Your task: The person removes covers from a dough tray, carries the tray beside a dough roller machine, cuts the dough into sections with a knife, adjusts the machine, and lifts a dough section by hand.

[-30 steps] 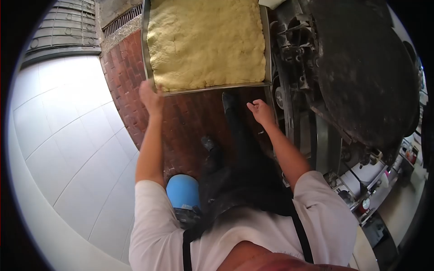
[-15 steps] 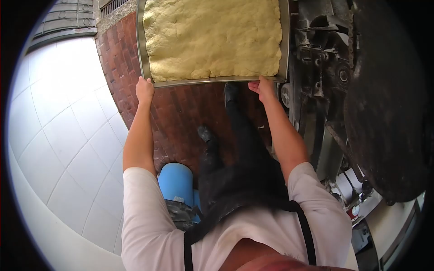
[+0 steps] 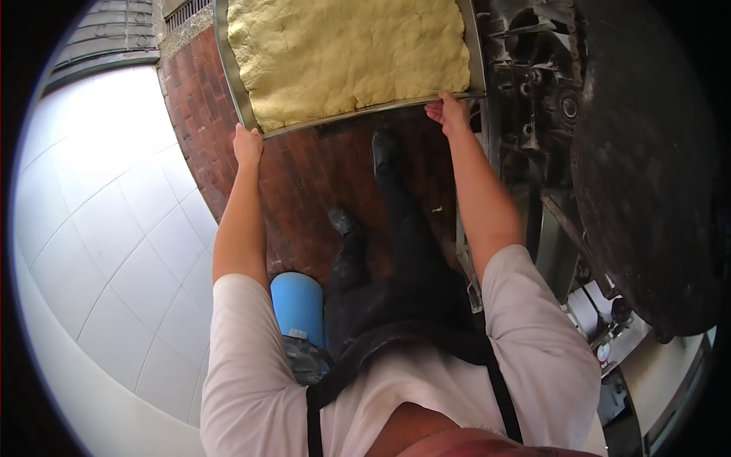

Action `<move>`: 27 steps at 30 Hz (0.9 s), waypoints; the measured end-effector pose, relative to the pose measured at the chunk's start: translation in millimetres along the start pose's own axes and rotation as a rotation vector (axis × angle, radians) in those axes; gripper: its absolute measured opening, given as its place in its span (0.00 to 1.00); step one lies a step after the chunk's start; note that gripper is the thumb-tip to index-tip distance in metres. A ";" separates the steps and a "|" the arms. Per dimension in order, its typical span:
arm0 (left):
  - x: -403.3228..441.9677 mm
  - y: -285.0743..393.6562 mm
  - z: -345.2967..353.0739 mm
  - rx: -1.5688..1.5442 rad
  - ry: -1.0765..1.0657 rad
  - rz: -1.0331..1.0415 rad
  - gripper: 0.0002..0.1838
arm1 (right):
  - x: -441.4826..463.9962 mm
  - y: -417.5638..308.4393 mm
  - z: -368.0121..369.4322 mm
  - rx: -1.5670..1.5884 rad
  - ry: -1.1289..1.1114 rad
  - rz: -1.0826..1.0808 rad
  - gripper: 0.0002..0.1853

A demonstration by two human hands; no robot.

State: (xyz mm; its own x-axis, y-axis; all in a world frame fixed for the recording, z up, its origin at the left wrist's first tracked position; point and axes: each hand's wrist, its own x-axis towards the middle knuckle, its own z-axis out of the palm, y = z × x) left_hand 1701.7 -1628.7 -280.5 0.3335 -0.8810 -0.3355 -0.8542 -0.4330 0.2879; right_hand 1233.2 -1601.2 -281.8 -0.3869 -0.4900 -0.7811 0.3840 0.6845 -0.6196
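Note:
A large metal tray (image 3: 344, 115) reaches from the top edge of the view, with a flat sheet of yellow dough (image 3: 346, 57) spread across it. My left hand (image 3: 248, 145) is closed on the tray's near left corner. Near the right corner, my right hand (image 3: 449, 114) grips the near rim, thumb on top and fingers under it. The tray is tilted, its right side higher in the view than its left.
Dark machinery (image 3: 533, 91) stands close on the right, beside a big black rounded object (image 3: 647, 175). A blue bucket (image 3: 297, 305) is near my legs. Red brick floor (image 3: 304, 183) lies below, with a white tiled surface (image 3: 114, 251) at left.
My right hand has come up to the near rim and taken hold of it. Both hands now grip the tray, and its right side has risen in the view.

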 end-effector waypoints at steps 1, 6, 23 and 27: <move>-0.7 -3.3 -1.3 -0.006 -0.009 0.008 0.17 | -1.4 1.6 -0.7 0.023 -0.004 0.002 0.15; -10.1 -9.1 2.5 0.015 -0.004 0.005 0.19 | -5.0 13.5 -8.8 0.090 0.021 0.022 0.14; -39.5 -6.4 1.4 0.000 -0.246 -0.254 0.25 | -27.7 6.2 -16.3 -0.159 0.073 0.177 0.14; -6.4 -42.6 12.9 0.083 -0.480 -0.252 0.29 | -23.9 5.7 -17.7 -0.211 0.076 0.216 0.17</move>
State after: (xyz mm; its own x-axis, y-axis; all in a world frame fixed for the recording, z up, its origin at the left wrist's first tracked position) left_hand 1730.8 -1602.1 -302.2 0.3292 -0.5574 -0.7622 -0.8062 -0.5861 0.0804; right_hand 1229.8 -1576.0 -265.4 -0.3804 -0.2849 -0.8799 0.2847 0.8691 -0.4045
